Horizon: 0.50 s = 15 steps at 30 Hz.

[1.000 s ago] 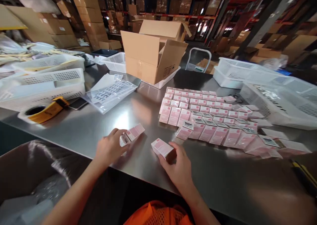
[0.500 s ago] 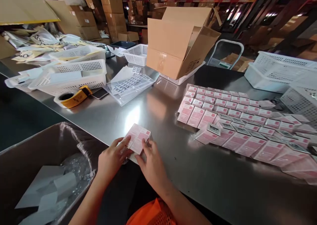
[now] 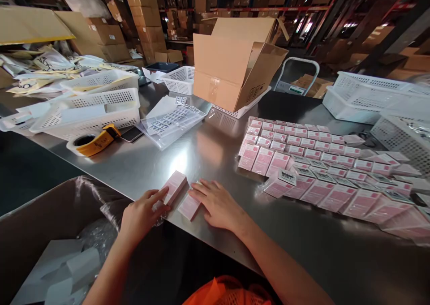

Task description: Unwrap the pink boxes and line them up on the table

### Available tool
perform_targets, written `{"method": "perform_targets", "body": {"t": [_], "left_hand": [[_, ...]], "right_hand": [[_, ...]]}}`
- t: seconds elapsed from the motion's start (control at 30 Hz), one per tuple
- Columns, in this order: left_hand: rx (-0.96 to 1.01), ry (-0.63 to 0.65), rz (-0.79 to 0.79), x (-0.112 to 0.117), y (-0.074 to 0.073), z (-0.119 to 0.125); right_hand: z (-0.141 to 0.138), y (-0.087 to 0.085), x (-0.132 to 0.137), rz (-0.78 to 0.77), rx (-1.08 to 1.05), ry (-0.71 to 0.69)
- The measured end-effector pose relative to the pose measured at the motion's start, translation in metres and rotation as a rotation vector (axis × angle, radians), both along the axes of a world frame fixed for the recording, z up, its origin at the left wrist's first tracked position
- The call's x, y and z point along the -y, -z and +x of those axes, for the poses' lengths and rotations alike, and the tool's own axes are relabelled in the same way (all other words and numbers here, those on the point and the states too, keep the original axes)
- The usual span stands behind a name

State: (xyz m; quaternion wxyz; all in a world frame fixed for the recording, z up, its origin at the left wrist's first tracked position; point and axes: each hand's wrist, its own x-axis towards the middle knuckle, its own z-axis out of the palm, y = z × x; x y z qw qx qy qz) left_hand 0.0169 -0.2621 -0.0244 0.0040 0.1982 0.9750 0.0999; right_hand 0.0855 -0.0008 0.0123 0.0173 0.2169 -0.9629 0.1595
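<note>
Two small pink-and-white cartons lie on the metal table near its front edge, with a narrow gap between them. My left hand (image 3: 143, 213) is at the near end of the left carton (image 3: 175, 186), its index fingertip touching the side. A crumpled bit of clear plastic wrap (image 3: 160, 220) shows under its curled fingers. My right hand (image 3: 217, 204) lies over the far part of the right carton (image 3: 189, 207), fingers stretched across it and the thumb on the table side. Rows of similar pink cartons (image 3: 312, 161), many in clear film, stand to the right.
A bin lined with plastic (image 3: 83, 193) holds white scraps below left. Yellow tape (image 3: 97, 143), a phone (image 3: 131, 134), label sheets in a clear bag (image 3: 173, 121) and white baskets (image 3: 117, 105) lie beyond. An open cardboard box (image 3: 221, 67) stands at the back.
The two cartons, side by side in my hands before, now lie apart on the table. My right hand has turned over the right one; my left has drawn slightly left.
</note>
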Motion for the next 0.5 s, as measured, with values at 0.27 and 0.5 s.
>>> {"method": "perform_targets", "body": {"t": [0.27,0.5], "left_hand": [[-0.021,-0.086,0.020,-0.013,0.004,0.022],[-0.039,-0.083,0.051,-0.007,0.008,0.004]], "right_hand": [[-0.008,0.014,0.032,-0.254,0.154,0.575],[-0.030,0.043,0.078,-0.634,0.141,0.475]]}}
